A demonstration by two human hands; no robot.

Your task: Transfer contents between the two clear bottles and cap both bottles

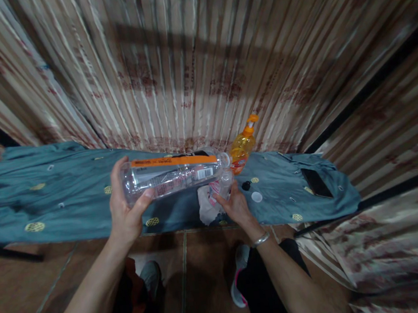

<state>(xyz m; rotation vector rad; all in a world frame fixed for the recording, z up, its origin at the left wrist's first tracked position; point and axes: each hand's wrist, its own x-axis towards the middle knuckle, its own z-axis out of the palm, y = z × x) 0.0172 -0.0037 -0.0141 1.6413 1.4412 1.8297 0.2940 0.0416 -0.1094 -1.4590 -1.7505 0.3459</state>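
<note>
My left hand [126,205] is wrapped round the base end of a large clear plastic bottle [174,177] with an orange-edged label. The bottle lies nearly level, its mouth [226,160] pointing right and uncapped. Just below that mouth is a small clear bottle [225,179], and my right hand [234,203] grips it. Whether the two bottles touch, or whether liquid passes between them, I cannot tell. A whitish cloth or wrapper [207,209] with pink marks lies beside my right fingers. Behind the mouth stands a yellow-orange bottle [243,148] with an orange top.
A teal patterned cloth [67,191] covers the long narrow surface. On it, right of my hands, are a small black object [246,186], a white disc [257,197] and a dark phone [316,182]. A pleated curtain [185,69] hangs behind; dark frame bars [372,79] stand at the sides.
</note>
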